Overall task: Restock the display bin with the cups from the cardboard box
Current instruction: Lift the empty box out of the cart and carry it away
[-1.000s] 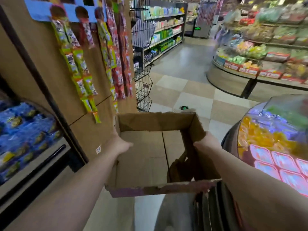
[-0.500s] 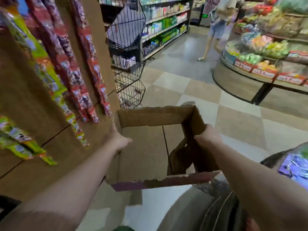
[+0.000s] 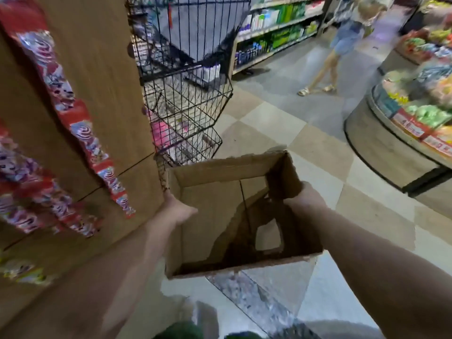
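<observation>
Head view: hands gripping cardboard box

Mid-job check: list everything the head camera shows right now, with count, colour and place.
cardboard box: one, brown, centre, held up, no cups visible inside
wire rack: one, black, behind the box
snack strips: several, red and white, hanging on the wooden panel at left
wooden panel: one, brown, left
shelves: one run, green and white goods, far back
round display: one, mixed colours, right
shopper: one, far aisle
left hand: grips the box's left wall
right hand: grips the box's right wall
</observation>
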Available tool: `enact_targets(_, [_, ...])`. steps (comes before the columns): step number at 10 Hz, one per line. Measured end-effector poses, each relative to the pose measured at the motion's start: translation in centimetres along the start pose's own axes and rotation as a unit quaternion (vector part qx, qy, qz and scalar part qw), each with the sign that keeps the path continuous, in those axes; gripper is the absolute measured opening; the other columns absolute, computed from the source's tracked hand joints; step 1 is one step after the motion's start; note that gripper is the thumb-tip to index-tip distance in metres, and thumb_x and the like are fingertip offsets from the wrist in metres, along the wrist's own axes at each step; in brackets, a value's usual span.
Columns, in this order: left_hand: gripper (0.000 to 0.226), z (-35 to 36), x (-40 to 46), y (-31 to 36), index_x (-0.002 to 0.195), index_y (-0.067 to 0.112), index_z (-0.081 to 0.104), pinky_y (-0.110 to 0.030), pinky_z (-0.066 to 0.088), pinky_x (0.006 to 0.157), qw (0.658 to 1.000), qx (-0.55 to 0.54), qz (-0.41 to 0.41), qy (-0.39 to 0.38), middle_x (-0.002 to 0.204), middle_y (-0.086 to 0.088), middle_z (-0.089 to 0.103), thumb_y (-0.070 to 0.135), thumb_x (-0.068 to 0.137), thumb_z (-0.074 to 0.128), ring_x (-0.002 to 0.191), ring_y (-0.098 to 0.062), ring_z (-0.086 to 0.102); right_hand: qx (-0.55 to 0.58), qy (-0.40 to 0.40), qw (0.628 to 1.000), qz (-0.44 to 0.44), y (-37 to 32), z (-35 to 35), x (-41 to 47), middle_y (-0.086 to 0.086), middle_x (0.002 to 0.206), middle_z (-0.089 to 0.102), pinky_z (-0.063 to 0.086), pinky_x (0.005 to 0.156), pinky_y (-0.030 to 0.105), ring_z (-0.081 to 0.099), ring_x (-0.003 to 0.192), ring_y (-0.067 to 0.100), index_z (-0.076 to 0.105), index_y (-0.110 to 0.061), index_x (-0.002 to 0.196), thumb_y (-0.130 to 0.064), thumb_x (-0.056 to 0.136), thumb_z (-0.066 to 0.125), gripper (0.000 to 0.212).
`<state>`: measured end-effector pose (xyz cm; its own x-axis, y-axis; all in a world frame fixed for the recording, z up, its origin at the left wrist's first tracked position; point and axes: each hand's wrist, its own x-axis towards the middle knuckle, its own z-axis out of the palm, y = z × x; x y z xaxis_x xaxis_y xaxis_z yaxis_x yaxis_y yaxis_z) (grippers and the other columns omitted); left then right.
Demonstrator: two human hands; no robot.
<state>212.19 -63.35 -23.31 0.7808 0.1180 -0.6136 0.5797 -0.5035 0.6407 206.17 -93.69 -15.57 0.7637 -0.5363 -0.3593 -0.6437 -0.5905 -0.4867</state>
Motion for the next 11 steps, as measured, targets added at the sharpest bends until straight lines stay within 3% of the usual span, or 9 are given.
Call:
enact_targets(1, [0.117,0.6,3.1,2.1,0.151,0.018,-0.012,-0.042,0.037,0.109,0.999,-0.008,-0.029,0.013,0.154,-0.014,0.026,0.029,0.077,0.078,0.134,-0.034,0.037,-0.028,-0.034,0.999,-0.010,-2.0,0.2,6.0,0.002,0.103,0.060,0.058,0.080,0.043,0.064,0.091,0.026,0.042,-0.029,0.121,-0.033,0.071,0.076,0.061])
enact_targets(2, [0.113,2.0,5.4,3.2,0.151,0.020,-0.012,-0.041,0.030,0.111,0.996,-0.033,-0.075,0.039,0.157,-0.012,0.017,0.027,0.080,0.076,0.139,-0.034,0.029,-0.064,-0.080,0.994,-0.032,-3.4,1.4,12.0,0.005,0.107,0.059,0.056,0.076,0.037,0.062,0.093,0.025,0.044,-0.023,0.125,-0.029,0.075,0.073,0.058])
enact_targets(3, [0.111,4.2,7.5,3.6,0.151,0.020,-0.012,-0.040,0.033,0.108,0.990,-0.049,-0.118,0.061,0.159,-0.010,0.014,0.028,0.082,0.074,0.138,-0.032,0.030,-0.092,-0.125,0.986,-0.064,-4.3,3.4,18.3,0.004,0.101,0.062,0.055,0.075,0.036,0.064,0.088,0.024,0.046,-0.021,0.123,-0.026,0.075,0.071,0.054])
enact_targets(4, [0.106,7.7,9.8,4.3,0.151,0.020,-0.012,-0.036,0.040,0.101,0.978,-0.108,-0.165,0.072,0.157,-0.013,0.018,0.022,0.085,0.071,0.127,-0.032,0.045,-0.120,-0.179,0.973,-0.085,-4.6,5.3,24.1,0.001,0.100,0.062,0.051,0.078,0.037,0.062,0.092,0.027,0.045,-0.024,0.117,-0.029,0.074,0.068,0.048])
enact_targets(6, [0.110,14.4,14.5,3.6,0.151,0.026,-0.012,-0.041,0.030,0.111,0.948,-0.166,-0.240,0.131,0.158,-0.010,0.017,0.033,0.081,0.074,0.139,-0.034,0.029,-0.160,-0.236,0.949,-0.131,-3.6,8.6,34.4,-0.004,0.098,0.063,0.056,0.079,0.041,0.064,0.088,0.023,0.044,-0.035,0.112,-0.039,0.062,0.067,0.056])
enact_targets(7, [0.104,16.3,16.8,2.8,0.152,0.027,-0.001,-0.044,0.032,0.110,0.939,-0.177,-0.247,0.162,0.156,-0.009,0.024,0.035,0.080,0.075,0.138,-0.033,0.033,-0.176,-0.257,0.939,-0.142,-3.3,11.0,37.7,-0.001,0.116,0.063,0.053,0.090,0.043,0.062,0.104,0.028,0.039,-0.031,0.132,-0.039,0.075,0.068,0.064])
enact_targets(10, [0.102,22.2,27.6,-4.4,0.151,0.030,0.001,-0.045,0.032,0.112,0.935,-0.187,-0.238,0.183,0.155,-0.006,0.027,0.032,0.081,0.074,0.137,-0.031,0.035,-0.169,-0.299,0.930,-0.132,-0.5,23.8,46.7,-0.004,0.125,0.059,0.051,0.094,0.049,0.059,0.107,0.025,0.032,-0.036,0.139,-0.039,0.080,0.070,0.070])
enact_targets(11, [0.102,23.1,30.4,-7.0,0.151,0.030,0.006,-0.047,0.033,0.112,0.931,-0.192,-0.236,0.201,0.151,-0.006,0.033,0.033,0.078,0.077,0.135,-0.031,0.038,-0.169,-0.318,0.920,-0.155,-0.3,27.5,48.1,0.001,0.140,0.050,0.046,0.101,0.046,0.052,0.124,0.029,0.023,-0.027,0.148,-0.029,0.085,0.070,0.079])
